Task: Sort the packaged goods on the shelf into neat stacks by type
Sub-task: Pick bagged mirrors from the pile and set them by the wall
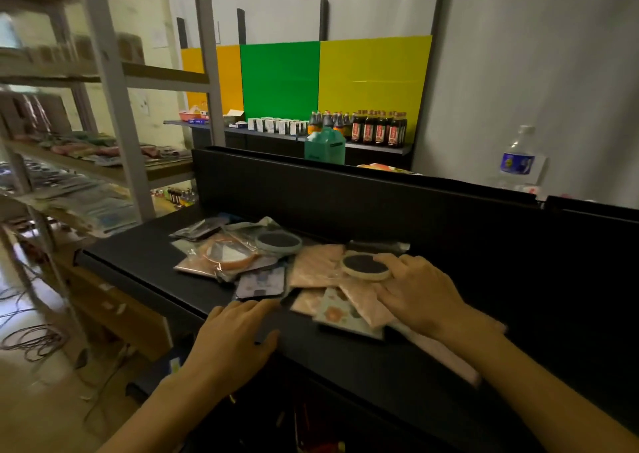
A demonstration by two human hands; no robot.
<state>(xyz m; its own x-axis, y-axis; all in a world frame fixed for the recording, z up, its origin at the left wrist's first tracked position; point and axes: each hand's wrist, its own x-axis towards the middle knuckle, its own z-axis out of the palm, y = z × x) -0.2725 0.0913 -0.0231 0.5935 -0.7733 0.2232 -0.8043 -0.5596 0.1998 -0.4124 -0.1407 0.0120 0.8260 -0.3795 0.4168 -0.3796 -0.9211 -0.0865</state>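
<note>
A black shelf (145, 255) carries a loose heap of packets (313, 273) near its middle, some clear, some peach.

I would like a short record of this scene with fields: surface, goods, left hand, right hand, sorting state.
surface: black shelf
goods: loose pile of packets, overlapping, mixed types
left hand: left hand resting flat on the shelf's front edge, holding nothing
right hand: right hand, fingers gripping a round dark-centred disc over the pile
sorting state: no neat stacks yet
</note>
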